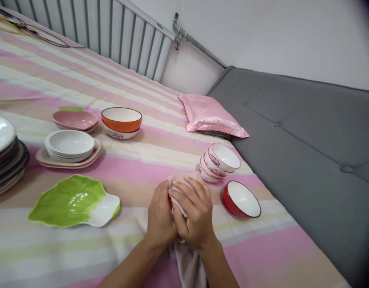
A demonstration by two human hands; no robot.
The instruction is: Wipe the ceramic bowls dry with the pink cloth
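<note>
My left hand (160,218) grips the side of what looks like a red-orange bowl (170,201), almost wholly covered by fingers and fabric. Wrapped over that piece is a pale pink cloth (190,264), whose loose end hangs down between my forearms. My right hand (195,210) presses the cloth against the bowl with bent fingers. Just beyond my right fingertips stands a tilted stack of white bowls (212,170) with red rims. To the right of it a red bowl with a white inside (243,199) sits alone. Left of my hands lies a green leaf-shaped dish (73,202).
Farther left are small white dishes (70,143) on oblong plates, pink dishes (74,120), an orange bowl (121,122) on a white one, and stacked plates (6,160). A pink pillow (211,116) lies by the grey headboard (292,152). Everything rests on a striped bedsheet (127,236).
</note>
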